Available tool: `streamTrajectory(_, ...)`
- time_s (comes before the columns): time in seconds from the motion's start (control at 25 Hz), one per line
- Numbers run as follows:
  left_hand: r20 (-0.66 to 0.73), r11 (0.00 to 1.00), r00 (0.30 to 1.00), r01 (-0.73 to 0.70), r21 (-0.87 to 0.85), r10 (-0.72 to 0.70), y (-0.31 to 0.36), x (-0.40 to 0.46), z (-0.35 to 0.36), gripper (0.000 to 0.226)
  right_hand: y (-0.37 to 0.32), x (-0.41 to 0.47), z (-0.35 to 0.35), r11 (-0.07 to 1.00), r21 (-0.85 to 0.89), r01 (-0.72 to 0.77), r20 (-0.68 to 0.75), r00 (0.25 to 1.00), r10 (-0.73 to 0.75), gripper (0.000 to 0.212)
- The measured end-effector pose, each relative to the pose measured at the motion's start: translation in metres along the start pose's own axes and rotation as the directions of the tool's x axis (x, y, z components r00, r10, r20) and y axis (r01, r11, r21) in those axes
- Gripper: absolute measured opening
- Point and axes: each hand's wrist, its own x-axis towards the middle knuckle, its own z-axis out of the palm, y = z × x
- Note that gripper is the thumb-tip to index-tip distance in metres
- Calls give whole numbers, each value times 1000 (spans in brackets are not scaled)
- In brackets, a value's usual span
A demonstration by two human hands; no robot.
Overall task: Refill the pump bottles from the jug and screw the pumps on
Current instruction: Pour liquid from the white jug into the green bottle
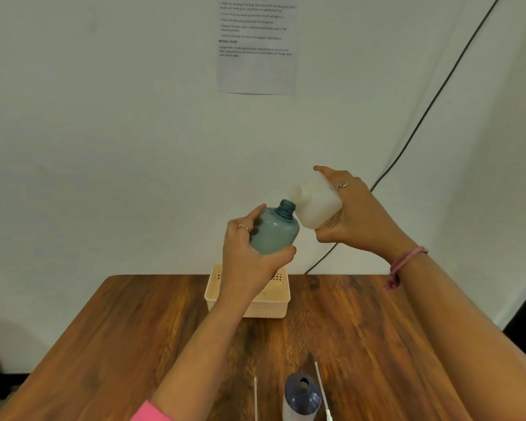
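My left hand (249, 253) grips a translucent blue-grey pump bottle (275, 227), held up in the air and tilted right, its threaded mouth open with no pump on it. My right hand (354, 214) grips a white jug (315, 205), tipped to the left so its neck sits just beside and above the bottle's mouth. No liquid stream is visible between them. A second, dark blue bottle (301, 396) stands open-mouthed near the table's front edge. Two white pump tubes (322, 390) lie on the table beside it; the pump heads are out of frame.
A cream plastic basket (274, 305) sits at the back middle of the wooden table (134, 329), partly behind my left wrist. A black cable (422, 117) runs down the white wall to the table's back edge. A printed sheet (255, 44) hangs on the wall.
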Motion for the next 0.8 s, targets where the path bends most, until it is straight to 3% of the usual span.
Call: streamTrajectory(0.8, -5, 1000, 1000, 0, -22, 0, 4, -7, 3, 83, -13, 1, -21, 940, -318, 123, -34, 989, -141, 100)
